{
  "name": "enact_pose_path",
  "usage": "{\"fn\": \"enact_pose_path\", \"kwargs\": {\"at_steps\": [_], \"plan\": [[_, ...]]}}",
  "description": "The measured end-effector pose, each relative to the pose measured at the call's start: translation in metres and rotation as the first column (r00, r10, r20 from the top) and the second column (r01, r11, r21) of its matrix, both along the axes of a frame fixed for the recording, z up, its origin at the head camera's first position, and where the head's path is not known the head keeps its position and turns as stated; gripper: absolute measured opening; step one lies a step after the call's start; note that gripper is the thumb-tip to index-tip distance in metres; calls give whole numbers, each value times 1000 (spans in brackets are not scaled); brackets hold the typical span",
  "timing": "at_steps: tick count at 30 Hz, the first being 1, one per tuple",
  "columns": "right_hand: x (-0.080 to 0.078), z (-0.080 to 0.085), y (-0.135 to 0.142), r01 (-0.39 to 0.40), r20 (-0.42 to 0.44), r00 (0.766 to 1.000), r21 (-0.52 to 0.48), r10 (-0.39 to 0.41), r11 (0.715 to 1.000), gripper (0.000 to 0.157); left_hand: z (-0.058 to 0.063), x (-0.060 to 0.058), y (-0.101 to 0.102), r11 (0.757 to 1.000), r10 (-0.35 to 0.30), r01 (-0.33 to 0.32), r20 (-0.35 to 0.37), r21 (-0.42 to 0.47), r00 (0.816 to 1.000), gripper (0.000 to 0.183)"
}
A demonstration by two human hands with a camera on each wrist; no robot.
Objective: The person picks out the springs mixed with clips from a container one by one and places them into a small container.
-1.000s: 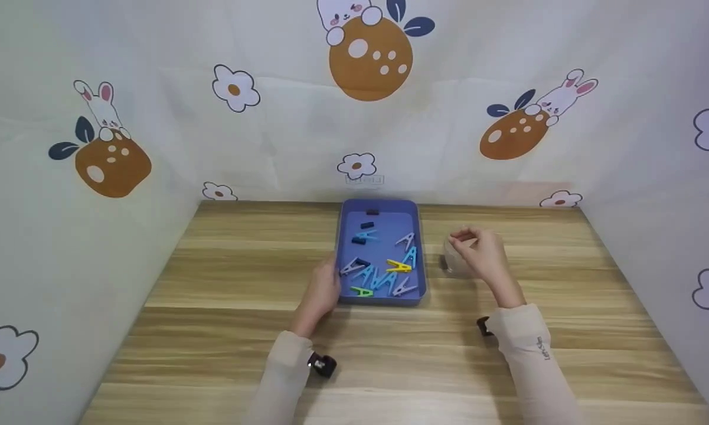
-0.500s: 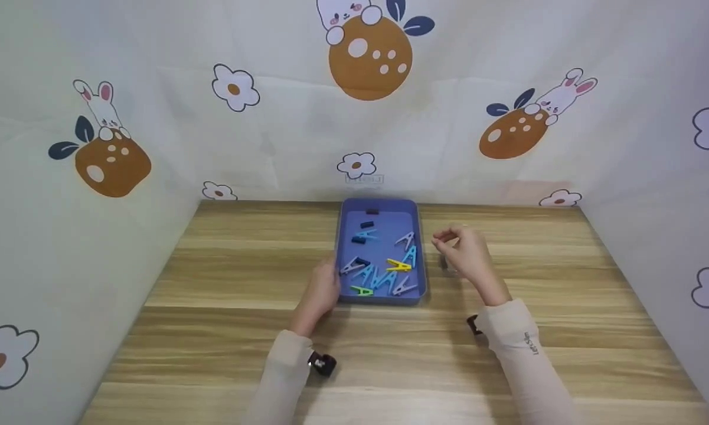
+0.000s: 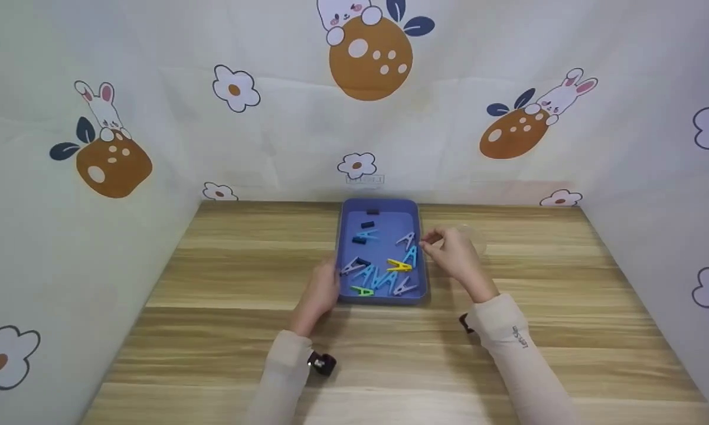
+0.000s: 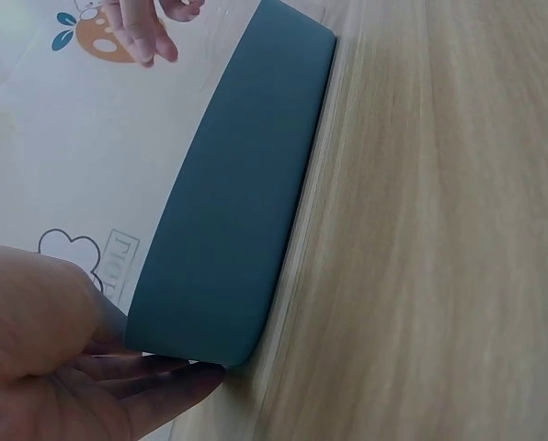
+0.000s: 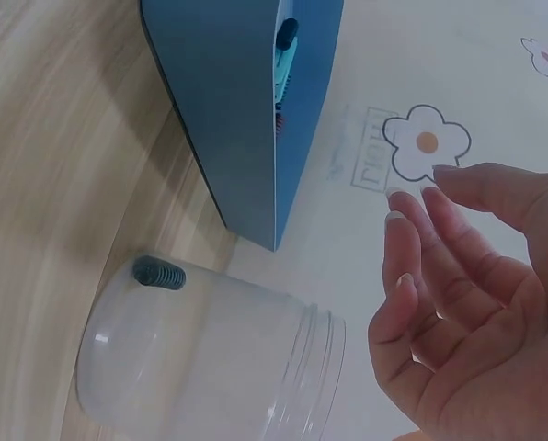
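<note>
A blue rectangular tray (image 3: 389, 219) holds several plastic clothespins in blue, grey, yellow and green, such as a yellow clothespin (image 3: 399, 265), plus several small dark cylinders like this dark cylinder (image 3: 368, 224). My left hand (image 3: 320, 290) grips the tray's near left side; in the left wrist view its fingers (image 4: 173, 395) press against the corner. Right of the tray, my right hand (image 3: 453, 257) hovers by the rim, its bent fingers and thumb with nothing between them in the right wrist view. A clear jar (image 5: 228, 340) stands upright beneath it, with a dark ribbed cylinder (image 5: 160, 273) at its bottom.
The wooden table (image 3: 230, 265) meets a pale curtain (image 3: 283, 136) printed with rabbits, fruit and flowers at the back and both sides. The tray's far end lies close to the back curtain. From above, my right hand covers part of the jar.
My right hand has moved left from over the jar to the tray's right rim, uncovering some of the jar. The left hand and the tray have stayed in place.
</note>
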State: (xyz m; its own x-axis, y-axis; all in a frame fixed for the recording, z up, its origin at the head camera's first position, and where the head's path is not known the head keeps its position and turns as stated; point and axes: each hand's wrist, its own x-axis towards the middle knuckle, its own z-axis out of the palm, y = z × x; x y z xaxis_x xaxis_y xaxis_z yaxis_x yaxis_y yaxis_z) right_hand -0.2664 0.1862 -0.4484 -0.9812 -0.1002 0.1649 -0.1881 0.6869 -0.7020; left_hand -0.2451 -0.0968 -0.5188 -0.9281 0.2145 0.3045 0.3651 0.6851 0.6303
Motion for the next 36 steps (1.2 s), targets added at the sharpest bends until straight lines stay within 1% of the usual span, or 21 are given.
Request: {"fn": "enact_pose_path", "kwargs": {"at_steps": [1,5,9,15,20,24,27,30,36], "plan": [[0,0,-1,-5,3,1000,6,5,1000,17,-1,0,0,1000,-2,2,-24,-5,1000,34],[-1,2,-5,-19,43,999,23,18,1000,16,-1,-1,1,1000,12,-12,-16,-16,1000,32],[-2,4,-11,-40,68,997,37,38,998,15,0,-1,1,1000,18,-18,4,-19,1000,31],[-5,5,-19,-78,71,995,74,73,994,17,2,0,1,1000,8,-8,55,13,998,38],[-7,7,-25,-102,104,990,97,92,990,16,2,0,2,1000,13,-15,88,27,996,39],[-9,7,-31,-119,126,986,104,105,987,15,0,-1,1,1000,11,-13,79,20,997,39],[-10,6,-35,-132,119,986,123,117,984,15,-1,-2,1,1000,-3,3,45,13,999,39],[-11,6,-39,-144,117,985,154,126,978,16,0,-2,0,1000,-16,16,30,11,999,40],[-14,5,-46,-163,159,978,166,137,973,17,2,-2,0,1000,-16,16,66,6,998,41]]}}
